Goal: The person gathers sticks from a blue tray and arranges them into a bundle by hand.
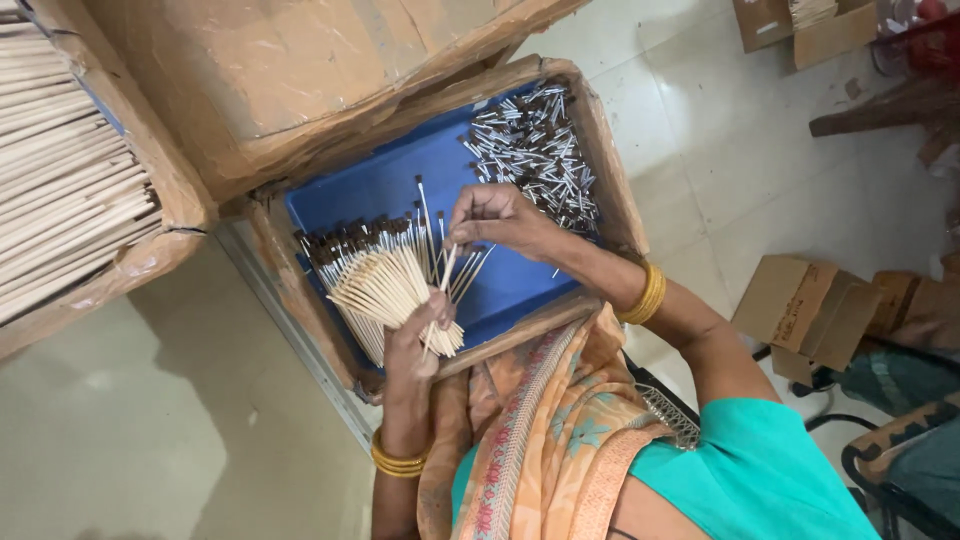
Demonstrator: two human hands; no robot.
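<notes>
- While the left hand [418, 335] is clamped around a fanned bundle of thin wooden sticks [385, 290], a big cardboard box [300, 70] hangs over the far side.
- Under the grip lies the blue tray [390, 180].
- Beyond the right hand [497, 215], whose fingers pinch one stick [447, 268], lies a heap of metal ferrules [535, 150].

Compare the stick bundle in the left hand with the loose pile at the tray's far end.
The bundle of sticks is gripped by the left hand, fanned, pale wood with dark tips; the loose pile lies untouched and scattered, its pieces shorter and silvery-grey. The right hand pinches one bundle stick. Both sit in the blue tray.
</notes>
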